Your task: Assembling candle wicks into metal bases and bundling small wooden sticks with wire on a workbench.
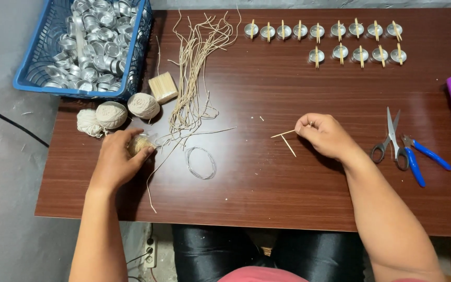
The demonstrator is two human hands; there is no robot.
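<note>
Under left fingers point(143, 148), a half-hidden pale bundle point(140, 144).

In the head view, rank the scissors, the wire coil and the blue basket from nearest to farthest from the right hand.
Measured from the right hand:
1. Scissors, just to its right on the table.
2. Wire coil, to its left, toward the table's middle.
3. Blue basket, far left at the table's back corner, full of metal cups.
</note>
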